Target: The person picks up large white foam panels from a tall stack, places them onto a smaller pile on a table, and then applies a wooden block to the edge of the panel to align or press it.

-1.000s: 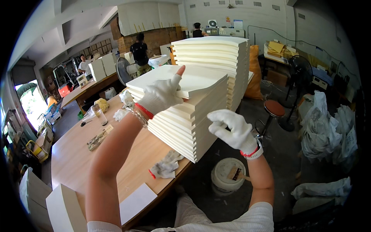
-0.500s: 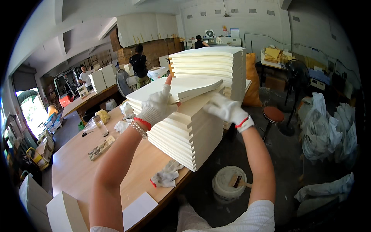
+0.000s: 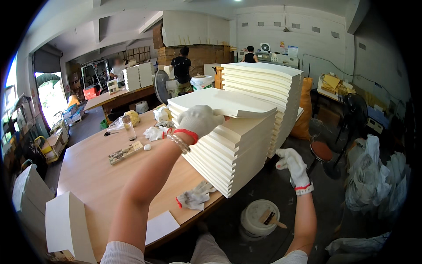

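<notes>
My left hand, in a white knit glove with a red cuff, is closed at the near edge of the top paper block. Its fingertips are mostly hidden against that edge. The block lies on a tall stack of white paper blocks, whose edges step in and out at the near corner. To the right of the stack, my gloved right hand hangs in the air, fingers loosely bent and apart, holding nothing. A higher stack of blocks stands just behind.
On the wooden table lie a spare glove, a white sheet, a long narrow box and a glass. A lidded bucket with a brush sits on the floor by a red stool. Several people are farther back.
My right hand has left the top of the stack and moved down to the right. My left hand has curled its raised finger in. The top block's lifted right part lies lower, and the view has turned left.
</notes>
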Tool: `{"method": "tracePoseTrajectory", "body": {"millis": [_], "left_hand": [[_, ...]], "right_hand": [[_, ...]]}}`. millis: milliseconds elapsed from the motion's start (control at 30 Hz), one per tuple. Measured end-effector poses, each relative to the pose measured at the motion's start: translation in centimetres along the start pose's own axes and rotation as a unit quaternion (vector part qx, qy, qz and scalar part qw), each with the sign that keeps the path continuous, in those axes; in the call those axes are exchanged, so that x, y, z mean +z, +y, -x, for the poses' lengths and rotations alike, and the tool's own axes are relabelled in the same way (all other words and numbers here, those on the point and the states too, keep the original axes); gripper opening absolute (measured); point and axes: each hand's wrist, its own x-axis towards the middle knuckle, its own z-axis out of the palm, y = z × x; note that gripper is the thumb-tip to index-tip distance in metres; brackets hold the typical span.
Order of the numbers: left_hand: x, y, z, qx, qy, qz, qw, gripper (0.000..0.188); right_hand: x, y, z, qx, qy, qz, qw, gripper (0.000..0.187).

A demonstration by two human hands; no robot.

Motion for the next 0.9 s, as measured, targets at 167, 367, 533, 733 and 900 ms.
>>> {"method": "tracePoseTrajectory", "body": {"millis": [167, 367, 533, 733, 900], "left_hand": [[2.5, -4.0, -3.5, -0.053, -0.266, 0.822, 0.501, 0.049], [4.5, -1.4, -6.2, -0.149, -0.051, 0.883, 0.442, 0.03], [5.7, -1.2, -6.1, -0.157, -0.003, 0.903, 0.399, 0.032], [5.6, -4.9, -5.5, -0.112, 0.018, 0.913, 0.393, 0.033], [4.0, -19.1, 0.7, 0.039, -0.135, 0.899, 0.414, 0.032]], "right_hand": [[2.2, -2.2, 2.1, -0.009, -0.087, 0.004, 0.996, 0.041], [4.6, -4.3, 1.6, 0.019, -0.172, 0.018, 0.985, 0.036], [5.7, -4.3, 0.7, 0.061, -0.185, -0.017, 0.981, 0.034], [12.9, -3.7, 1.7, 0.061, -0.296, -0.143, 0.943, 0.037], [20.5, -3.1, 1.5, 0.03, -0.298, -0.228, 0.926, 0.056]]}}
